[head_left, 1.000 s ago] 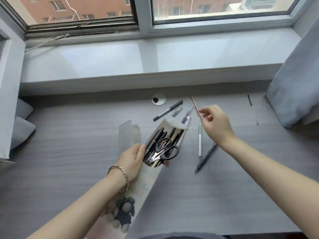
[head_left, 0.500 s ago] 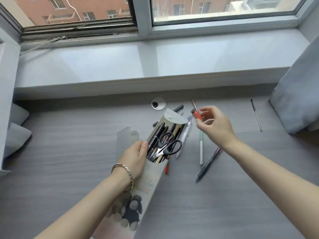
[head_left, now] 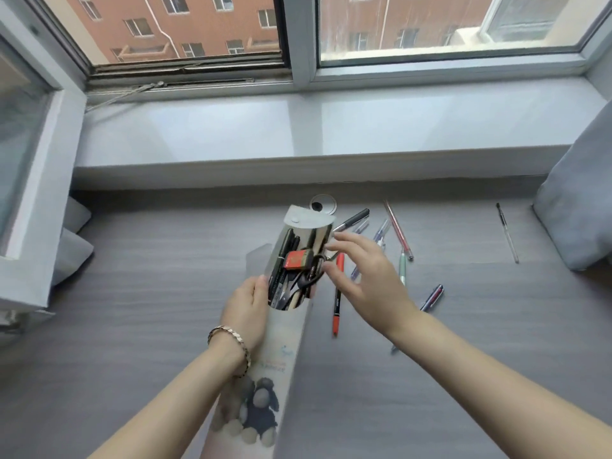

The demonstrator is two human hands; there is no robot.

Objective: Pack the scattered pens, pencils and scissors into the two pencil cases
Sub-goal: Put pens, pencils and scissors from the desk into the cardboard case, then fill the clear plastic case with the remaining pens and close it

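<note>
Tall pale cardboard pencil case (head_left: 284,352), open-topped, holding dark pens, black scissors and a red-black eraser (head_left: 298,259); left hand (head_left: 246,306) grip closed round its side. Right hand (head_left: 362,276) beside the mouth, fingers spread, empty. Red-black pen (head_left: 337,299) and others loose on grey tabletop (head_left: 132,326).

A grey wood-grain desk (head_left: 132,326) with a round cable grommet (head_left: 323,204), a pale windowsill (head_left: 298,127), a window (head_left: 430,24), and possibly a grey curtain (head_left: 583,200).
</note>
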